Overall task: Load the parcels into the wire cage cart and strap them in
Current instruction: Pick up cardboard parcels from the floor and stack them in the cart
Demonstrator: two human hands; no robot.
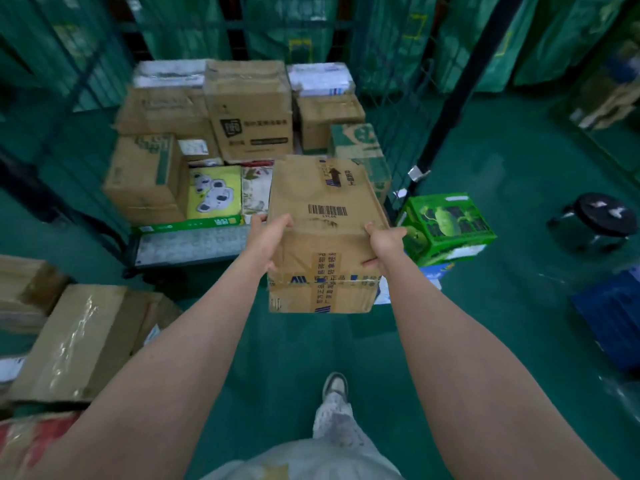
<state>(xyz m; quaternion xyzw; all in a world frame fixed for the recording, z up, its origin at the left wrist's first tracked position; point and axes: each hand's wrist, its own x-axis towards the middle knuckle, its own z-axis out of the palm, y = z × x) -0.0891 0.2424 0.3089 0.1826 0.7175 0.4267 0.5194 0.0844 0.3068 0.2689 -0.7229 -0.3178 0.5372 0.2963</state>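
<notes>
I hold a brown cardboard parcel [325, 216] with a barcode and an arrow mark in the air at the cart's open front. My left hand [268, 237] grips its left side and my right hand [382, 242] grips its right side, fingers curled over the edges. Behind it stands the wire cage cart [412, 126], its floor stacked with several cardboard parcels [249, 109]. Among them are a yellow pack with koalas [213, 192] and a flat green box [188, 224] at the front edge.
A green printed box [446, 226] sits on the floor right of the cart. Brown parcels [79, 337] lie at my lower left. A black stool [597, 213] and a blue crate [609, 320] stand at the right. Green sacks hang behind the cage.
</notes>
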